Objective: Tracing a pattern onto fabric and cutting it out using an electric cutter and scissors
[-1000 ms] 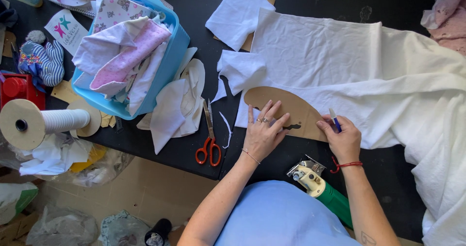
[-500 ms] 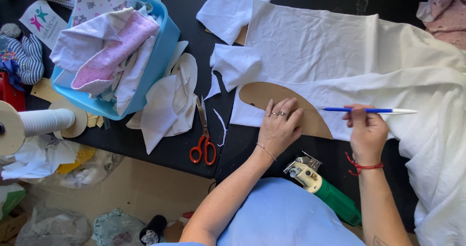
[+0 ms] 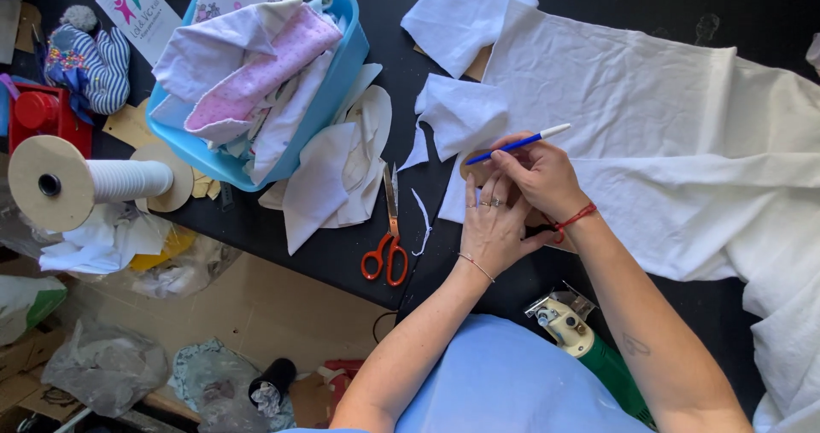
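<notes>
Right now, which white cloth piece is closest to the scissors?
The thin curly white strip lying just right of the orange-handled scissors. The other white cloth pieces are far bigger and lie farther off.

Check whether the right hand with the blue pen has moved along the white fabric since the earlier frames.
Yes. The right hand with the blue pen has moved leftward along the white fabric, toward the orange scissors, and now sits against the left hand.
</notes>
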